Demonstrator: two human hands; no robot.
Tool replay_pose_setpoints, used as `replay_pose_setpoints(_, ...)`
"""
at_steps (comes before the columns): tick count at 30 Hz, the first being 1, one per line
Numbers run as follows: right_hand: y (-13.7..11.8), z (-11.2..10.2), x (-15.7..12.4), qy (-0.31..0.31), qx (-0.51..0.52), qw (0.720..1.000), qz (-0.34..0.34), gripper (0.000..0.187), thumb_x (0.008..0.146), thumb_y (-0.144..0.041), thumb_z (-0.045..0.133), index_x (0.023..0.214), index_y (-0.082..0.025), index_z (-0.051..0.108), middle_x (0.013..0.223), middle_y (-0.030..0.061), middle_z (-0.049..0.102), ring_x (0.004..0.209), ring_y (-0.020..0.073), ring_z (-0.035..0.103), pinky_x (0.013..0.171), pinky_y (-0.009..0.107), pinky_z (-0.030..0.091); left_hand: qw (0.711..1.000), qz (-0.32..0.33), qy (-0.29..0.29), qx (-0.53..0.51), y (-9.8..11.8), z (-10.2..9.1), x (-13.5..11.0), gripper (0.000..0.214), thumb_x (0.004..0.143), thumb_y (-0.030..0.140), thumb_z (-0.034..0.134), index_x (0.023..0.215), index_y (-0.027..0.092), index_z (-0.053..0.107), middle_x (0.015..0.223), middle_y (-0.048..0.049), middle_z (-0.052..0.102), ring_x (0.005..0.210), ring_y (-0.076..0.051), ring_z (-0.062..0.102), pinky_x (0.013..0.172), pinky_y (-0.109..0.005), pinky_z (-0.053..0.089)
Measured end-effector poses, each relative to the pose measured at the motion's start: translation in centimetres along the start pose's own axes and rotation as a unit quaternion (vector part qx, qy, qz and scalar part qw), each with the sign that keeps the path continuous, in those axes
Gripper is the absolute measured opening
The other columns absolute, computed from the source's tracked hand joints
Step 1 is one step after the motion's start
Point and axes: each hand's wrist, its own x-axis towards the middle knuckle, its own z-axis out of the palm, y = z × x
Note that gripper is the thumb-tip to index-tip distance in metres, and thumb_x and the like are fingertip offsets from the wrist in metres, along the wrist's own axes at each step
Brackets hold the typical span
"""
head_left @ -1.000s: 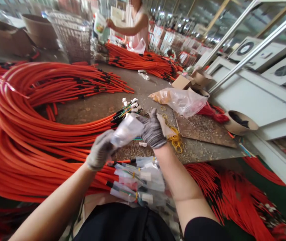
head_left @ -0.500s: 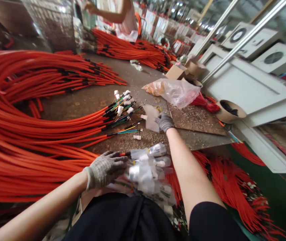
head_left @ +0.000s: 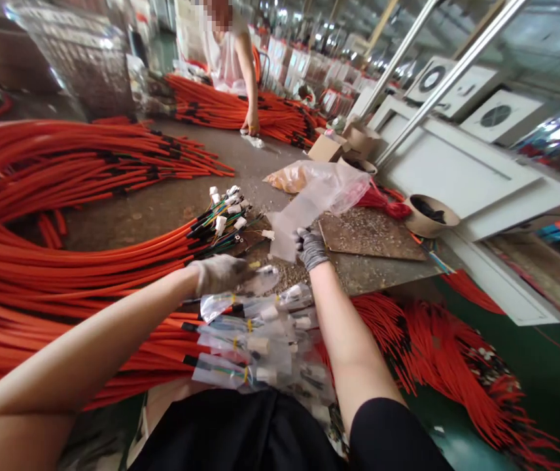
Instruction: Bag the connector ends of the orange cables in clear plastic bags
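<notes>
We hold a clear plastic bag (head_left: 287, 229) upright at twelve o'clock in our gloved right hand (head_left: 312, 249), closed on its lower edge above the tabletop (head_left: 127, 219). Our gloved left hand (head_left: 218, 275), blurred, sits over bagged connectors (head_left: 255, 347) at six o'clock; we cannot tell whether it grips anything. Orange cables (head_left: 64, 261) ending in white connectors (head_left: 221, 226) fan out at ten o'clock, and a co-worker (head_left: 226, 52) stands beyond.

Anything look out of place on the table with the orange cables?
One small white plastic connector lies alone on the table, apart from the cluster of connectors at the orange cables' ends, so it looks stray.
</notes>
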Motion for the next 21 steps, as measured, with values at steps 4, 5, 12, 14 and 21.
replay_pose_setpoints(4,-1.5,2.4,-4.2,-0.015,0.138,0.990,0.025,0.014,0.070,-0.031,0.057,0.069,-0.021,0.047,0.056,-0.0066,0.052,0.054,0.0077,0.054,0.052,0.019,0.049,0.926,0.053,-0.027,-0.372,0.8,1.1,-1.3,0.049,0.073,0.066,0.055,0.063,0.018,0.055,0.050,0.0032,0.046,0.043,-0.009,0.036,0.042,-0.022,0.029)
replay_pose_setpoints(5,-1.8,2.8,-5.4,-0.046,0.168,0.984,0.042,0.019,0.067,-0.035,0.062,0.068,-0.021,0.049,0.055,-0.0063,0.053,0.052,0.0079,0.053,0.049,0.019,0.047,0.896,0.056,0.019,-0.441,0.3,1.2,-1.5,0.048,0.075,0.065,0.055,0.067,0.017,0.055,0.052,0.0034,0.045,0.044,-0.008,0.036,0.042,-0.022,0.029)
replay_pose_setpoints(12,-2.8,1.0,-10.5,-0.126,-0.051,0.986,-0.100,0.037,0.066,-0.055,0.069,0.060,-0.021,0.056,0.058,0.0038,0.059,0.064,0.0196,0.059,0.066,0.034,0.053,0.888,0.099,0.262,-0.365,-1.5,1.4,-0.2,0.050,0.065,0.044,0.076,0.103,0.017,0.056,0.093,-0.0038,0.061,0.087,-0.017,0.055,0.078,-0.026,0.047)
replay_pose_setpoints(14,-2.8,0.5,-10.9,-0.131,-0.093,0.976,-0.147,0.033,0.063,-0.052,0.075,0.073,-0.023,0.062,0.075,0.0074,0.066,0.089,0.0271,0.062,0.085,0.041,0.052,0.899,0.101,0.282,-0.318,-1.0,1.6,-0.3,0.047,0.069,0.046,0.072,0.101,0.016,0.057,0.095,-0.0055,0.061,0.092,-0.019,0.054,0.082,-0.028,0.046)
replay_pose_setpoints(21,-2.2,0.4,-11.2,-0.222,-0.080,0.948,-0.213,0.069,0.054,-0.055,0.081,0.110,-0.018,0.065,0.112,0.0129,0.066,0.112,0.0332,0.058,0.106,0.054,0.040,0.902,0.138,0.264,-0.312,-0.2,1.8,-1.9,0.028,0.079,0.042,0.060,0.087,0.016,0.054,0.080,-0.0009,0.055,0.077,-0.015,0.051,0.073,-0.027,0.045)
